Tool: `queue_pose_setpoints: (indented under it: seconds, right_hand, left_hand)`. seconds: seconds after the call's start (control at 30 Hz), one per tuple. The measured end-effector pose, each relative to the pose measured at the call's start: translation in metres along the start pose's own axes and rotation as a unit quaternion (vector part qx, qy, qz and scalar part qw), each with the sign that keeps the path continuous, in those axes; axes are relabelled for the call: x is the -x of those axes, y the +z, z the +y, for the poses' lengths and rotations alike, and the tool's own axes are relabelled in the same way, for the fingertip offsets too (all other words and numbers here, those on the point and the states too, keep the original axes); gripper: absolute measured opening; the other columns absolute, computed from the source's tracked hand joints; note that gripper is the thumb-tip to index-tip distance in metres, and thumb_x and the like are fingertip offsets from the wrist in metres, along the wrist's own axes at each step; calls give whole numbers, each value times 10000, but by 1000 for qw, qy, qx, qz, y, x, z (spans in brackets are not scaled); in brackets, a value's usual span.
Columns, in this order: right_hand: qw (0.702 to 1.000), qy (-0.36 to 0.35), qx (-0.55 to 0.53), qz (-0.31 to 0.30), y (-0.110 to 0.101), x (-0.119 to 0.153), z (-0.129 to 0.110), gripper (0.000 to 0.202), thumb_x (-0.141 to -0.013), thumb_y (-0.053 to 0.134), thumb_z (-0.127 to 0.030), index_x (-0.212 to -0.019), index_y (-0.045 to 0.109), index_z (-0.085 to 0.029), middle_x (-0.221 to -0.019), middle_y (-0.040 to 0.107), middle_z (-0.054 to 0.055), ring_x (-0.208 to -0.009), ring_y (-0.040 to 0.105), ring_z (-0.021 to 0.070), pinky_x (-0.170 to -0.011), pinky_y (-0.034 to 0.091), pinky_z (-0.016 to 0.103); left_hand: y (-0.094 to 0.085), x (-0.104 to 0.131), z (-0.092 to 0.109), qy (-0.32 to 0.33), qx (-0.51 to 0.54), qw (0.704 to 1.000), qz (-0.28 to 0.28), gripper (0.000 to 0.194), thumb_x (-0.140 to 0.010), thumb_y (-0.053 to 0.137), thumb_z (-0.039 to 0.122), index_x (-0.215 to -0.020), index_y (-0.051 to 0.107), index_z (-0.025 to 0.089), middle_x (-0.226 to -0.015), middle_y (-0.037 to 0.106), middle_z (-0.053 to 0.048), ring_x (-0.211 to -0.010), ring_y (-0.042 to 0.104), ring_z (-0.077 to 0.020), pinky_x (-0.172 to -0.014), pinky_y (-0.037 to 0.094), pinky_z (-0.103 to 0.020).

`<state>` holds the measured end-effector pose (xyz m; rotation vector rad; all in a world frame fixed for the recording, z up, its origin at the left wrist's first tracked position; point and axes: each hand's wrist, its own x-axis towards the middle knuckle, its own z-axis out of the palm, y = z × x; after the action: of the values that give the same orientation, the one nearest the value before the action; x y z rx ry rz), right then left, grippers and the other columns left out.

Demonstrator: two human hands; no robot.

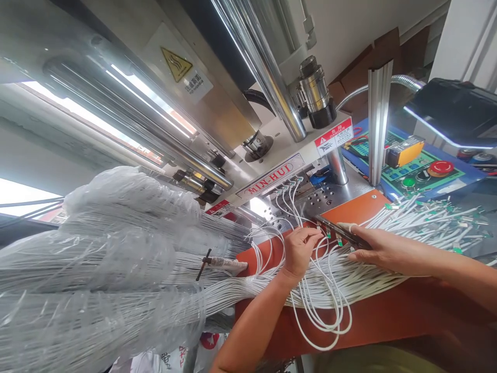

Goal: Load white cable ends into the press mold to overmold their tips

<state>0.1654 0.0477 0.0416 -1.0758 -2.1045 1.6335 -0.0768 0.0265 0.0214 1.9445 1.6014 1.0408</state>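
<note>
My left hand (301, 251) is closed in a pinch at a white cable end beside a small green-and-metal connector (319, 228). In my right hand (382, 249) is a dark metal tool (344, 231), its long tip pointing left toward the connectors. More green-tipped connectors (339, 241) lie just under the tool. Looped white cables (330, 321) hang below my left hand over the orange-red work surface (373, 331). Several cables run up into the machine's metal fixture (289, 186). A thick bundle of white cables (357, 274) passes beneath both hands.
Plastic-wrapped cable bundles (116, 259) fill the left side. The press (267, 176), with its steel columns, stands ahead. At the right are a control panel (423, 171) with a red button, a metal post (378, 124) and a lit lamp (454, 111). A small clamp handle (204, 264) sits left.
</note>
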Motion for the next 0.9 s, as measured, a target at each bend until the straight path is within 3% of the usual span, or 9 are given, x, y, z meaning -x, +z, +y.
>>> queue_pose_setpoints:
  seconds: [0.33, 0.57, 0.9]
  right_hand:
    - [999, 11, -23, -27, -5, 3, -8, 522, -898, 522, -563, -1259, 513, -187, -1207, 659, 67, -1127, 580, 300, -948, 448, 346]
    - [999, 11, -29, -30, -4, 3, -4, 508, -892, 528, -581, -1215, 530, -189, -1227, 645, 77, -1137, 569, 303, -967, 438, 361]
    - [1000, 7, -19, -18, -4, 3, -5, 488, -891, 515, -594, -1182, 560, -205, -1108, 688, 64, -1002, 627, 284, -867, 482, 341]
  left_hand:
    - [7, 0, -6, -7, -5, 1000, 1, 69, -859, 692, 196, -822, 748, 212, -798, 757, -6, -750, 696, -150, -769, 539, -270]
    - [9, 0, -7, -9, -2, 1000, 2, 86, -873, 668, 176, -823, 734, 202, -811, 749, -7, -764, 695, -145, -782, 528, -262]
    - [11, -1, -8, -7, 5, 1000, 8, 90, -873, 670, 184, -805, 726, 202, -796, 747, -2, -747, 689, -142, -783, 533, -263]
